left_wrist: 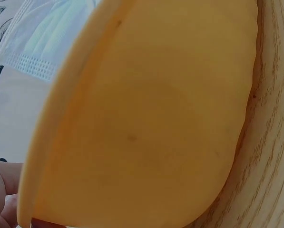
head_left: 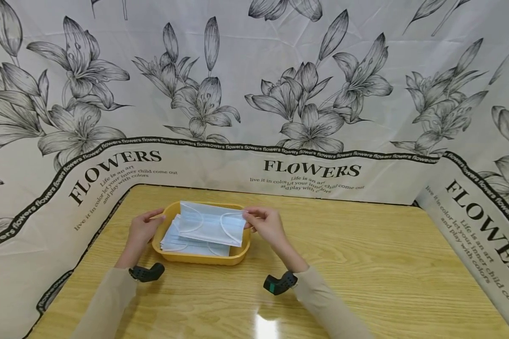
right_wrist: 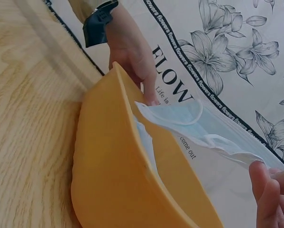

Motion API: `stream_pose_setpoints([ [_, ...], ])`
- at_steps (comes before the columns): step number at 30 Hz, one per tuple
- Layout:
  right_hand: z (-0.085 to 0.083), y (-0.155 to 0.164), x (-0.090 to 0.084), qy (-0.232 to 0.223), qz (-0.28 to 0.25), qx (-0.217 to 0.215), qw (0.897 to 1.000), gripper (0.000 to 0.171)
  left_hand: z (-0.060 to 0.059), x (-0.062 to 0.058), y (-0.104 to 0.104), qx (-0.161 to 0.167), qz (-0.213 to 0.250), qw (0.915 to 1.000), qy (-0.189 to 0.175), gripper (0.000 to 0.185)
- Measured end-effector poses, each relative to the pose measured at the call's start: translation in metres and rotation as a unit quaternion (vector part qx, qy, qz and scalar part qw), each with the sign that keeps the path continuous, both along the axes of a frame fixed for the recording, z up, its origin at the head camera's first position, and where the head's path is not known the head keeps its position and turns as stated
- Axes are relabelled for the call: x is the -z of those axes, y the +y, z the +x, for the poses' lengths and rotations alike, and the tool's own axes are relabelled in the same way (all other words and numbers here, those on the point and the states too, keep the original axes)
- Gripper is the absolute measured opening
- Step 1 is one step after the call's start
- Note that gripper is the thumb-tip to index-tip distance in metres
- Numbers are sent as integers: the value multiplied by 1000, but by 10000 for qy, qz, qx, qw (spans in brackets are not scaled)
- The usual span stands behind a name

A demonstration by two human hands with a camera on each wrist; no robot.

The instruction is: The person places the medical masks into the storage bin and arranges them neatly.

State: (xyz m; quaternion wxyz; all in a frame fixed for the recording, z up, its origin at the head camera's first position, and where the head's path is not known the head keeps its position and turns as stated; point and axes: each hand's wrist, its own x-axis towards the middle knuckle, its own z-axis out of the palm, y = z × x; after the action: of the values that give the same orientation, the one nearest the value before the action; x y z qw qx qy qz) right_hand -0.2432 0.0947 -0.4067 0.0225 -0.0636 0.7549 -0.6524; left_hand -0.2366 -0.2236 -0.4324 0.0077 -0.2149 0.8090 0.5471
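Surface: we work on a wood-grain table (head_left: 365, 263).
Room: a lily-print cloth (head_left: 254, 94) reading "FLOWERS" walls it in.
Mask: our top mask (head_left: 212, 223) is pale blue, pleated, with white loops, lifted above the stack (head_left: 186, 246) in the tray (head_left: 203, 258).
Left hand (head_left: 142, 230): fingers rest on the tray's left rim.
Right hand (head_left: 267, 225): fingertips pinch the mask's right edge.
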Motion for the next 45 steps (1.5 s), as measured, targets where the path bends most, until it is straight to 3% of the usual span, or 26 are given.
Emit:
stream_pose_setpoints([
  [17,5,-17,3,-113,73,-282,9995,23,4,-1,-1,114,-113,9999,36,47],
  [26,2,-24,9,259,728,-620,9951,20,4,-5,0,120,-112,9998,64,46],
  [36,2,-29,10,518,1177,-690,9893,17,5,-6,0,145,-164,9997,69,46],
  [41,1,-29,14,933,1714,-442,9798,10,4,-2,1,118,-348,9993,96,45],
  [45,4,-24,13,1532,2287,-186,9612,11,3,0,2,88,-401,9991,134,43],
])
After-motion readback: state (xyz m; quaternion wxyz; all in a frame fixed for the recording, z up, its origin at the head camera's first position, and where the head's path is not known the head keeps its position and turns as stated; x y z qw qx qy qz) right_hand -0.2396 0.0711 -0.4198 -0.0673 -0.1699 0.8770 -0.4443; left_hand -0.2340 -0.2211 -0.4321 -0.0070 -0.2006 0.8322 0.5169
